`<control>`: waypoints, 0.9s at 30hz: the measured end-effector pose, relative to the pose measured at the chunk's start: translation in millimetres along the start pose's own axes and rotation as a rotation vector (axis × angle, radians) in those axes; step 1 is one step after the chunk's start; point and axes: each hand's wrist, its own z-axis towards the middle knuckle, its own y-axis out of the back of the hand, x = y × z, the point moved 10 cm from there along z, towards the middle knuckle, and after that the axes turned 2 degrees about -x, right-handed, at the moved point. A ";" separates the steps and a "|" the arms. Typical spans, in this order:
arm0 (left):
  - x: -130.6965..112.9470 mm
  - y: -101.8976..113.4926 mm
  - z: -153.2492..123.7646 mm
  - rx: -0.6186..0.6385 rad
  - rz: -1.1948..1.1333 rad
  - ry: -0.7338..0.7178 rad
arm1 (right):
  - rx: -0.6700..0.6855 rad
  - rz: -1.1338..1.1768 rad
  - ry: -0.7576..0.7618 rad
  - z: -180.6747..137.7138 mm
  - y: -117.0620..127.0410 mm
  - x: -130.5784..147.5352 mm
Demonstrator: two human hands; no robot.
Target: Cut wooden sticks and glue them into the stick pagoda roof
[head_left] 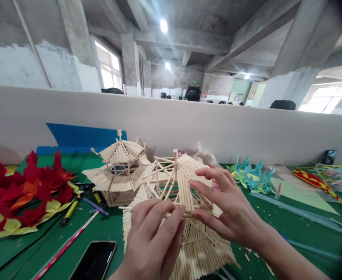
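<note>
A pavilion model of thin wooden sticks (pixel 202 258) stands in front of me, its upper roof partly covered and its left side a bare frame. My left hand (pixel 151 237) is closed at the roof's lower front edge, thumb and forefinger pinched on a wooden stick (pixel 185 196) of the roof; the exact grip is partly hidden. Spread fingers of my right hand (pixel 232 206) rest against the roof's right side, with the thumb near the lower edge. Behind to the left is a second, fully roofed stick pavilion (pixel 120 175).
Red and orange folded-paper flowers (pixel 27 190) lie left, beside a yellow marker (pixel 71 212). A phone (pixel 93 260) and a red-striped rod (pixel 65 245) lie on the green table front left. Blue paper flowers (pixel 251 175) and pale blue strips (pixel 299 212) are right. A white partition (pixel 165 124) stands behind.
</note>
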 end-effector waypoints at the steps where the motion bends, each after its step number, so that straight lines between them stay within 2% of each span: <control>1: -1.3 0.8 0.2 -0.011 0.004 -0.026 | 0.001 0.002 -0.002 0.3 -0.5 -0.6; 5: -6.1 -2.0 0.2 0.003 0.002 -0.103 | -0.001 0.008 -0.009 0.7 -1.0 -1.9; 16: -4.1 -8.6 -3.7 0.017 -0.018 -0.103 | 0.007 0.039 -0.028 1.1 -2.8 -3.8; 23: -3.2 -5.5 -3.6 -0.021 -0.024 -0.094 | -0.023 0.104 -0.062 1.7 -2.3 -8.4; 27: -2.3 -9.0 -6.2 0.019 -0.023 -0.106 | -0.035 0.135 -0.074 -0.6 -3.0 -11.7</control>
